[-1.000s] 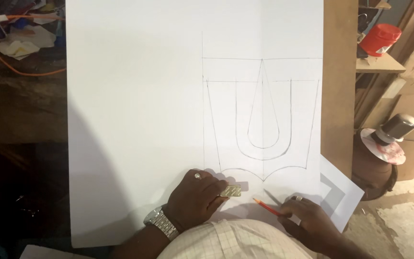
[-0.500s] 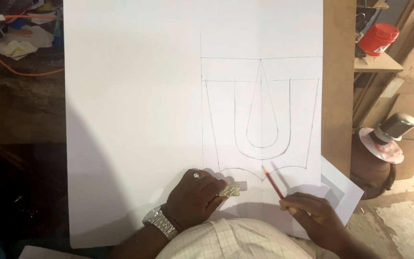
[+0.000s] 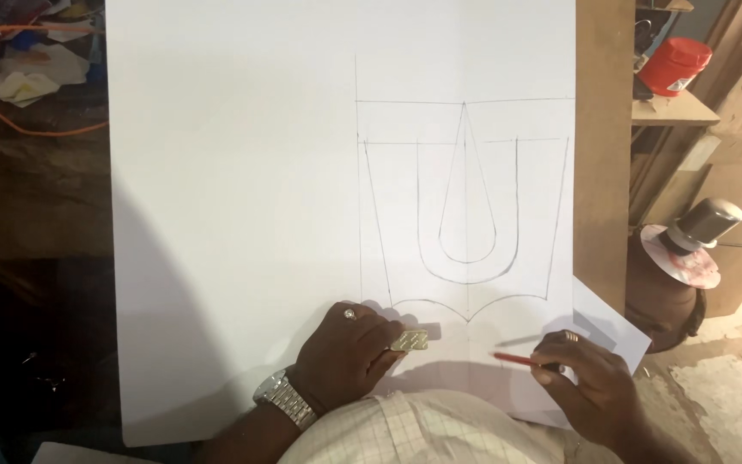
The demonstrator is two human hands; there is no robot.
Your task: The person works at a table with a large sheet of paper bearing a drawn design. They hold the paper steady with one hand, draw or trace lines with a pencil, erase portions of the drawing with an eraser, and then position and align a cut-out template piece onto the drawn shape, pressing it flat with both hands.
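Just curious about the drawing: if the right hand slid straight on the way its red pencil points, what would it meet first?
The right hand aims its red pencil leftward, so it would likely first meet the small eraser in the left hand.

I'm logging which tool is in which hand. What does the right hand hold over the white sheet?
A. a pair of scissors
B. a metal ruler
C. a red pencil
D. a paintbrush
C: the right hand grips a thin red pencil, its tip pointing left over the white sheet, while the left hand holds a small metallic block.
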